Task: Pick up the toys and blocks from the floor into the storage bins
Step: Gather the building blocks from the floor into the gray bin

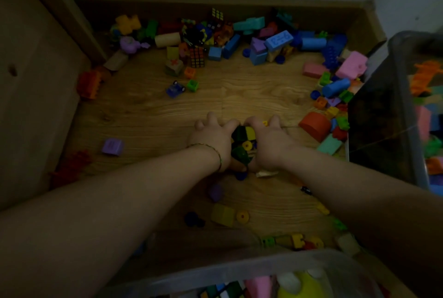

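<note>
A small pile of green and yellow plastic blocks (243, 143) on the wooden floor (153, 111) is cupped between the left hand (212, 139) and right hand (268, 139), pressed together around it. Blocks could be dropped through the gaps if the pile is lifted fast toward the clear plastic bin (215, 271) nearby.

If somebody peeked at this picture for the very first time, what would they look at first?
Probably the two hands in the middle of the wooden floor: the left hand and right hand are cupped together around a little heap of green and yellow blocks. Next, the colourful jumble of blocks piled along the far wall. A clear storage bin with toys inside sits at the near edge.
</note>
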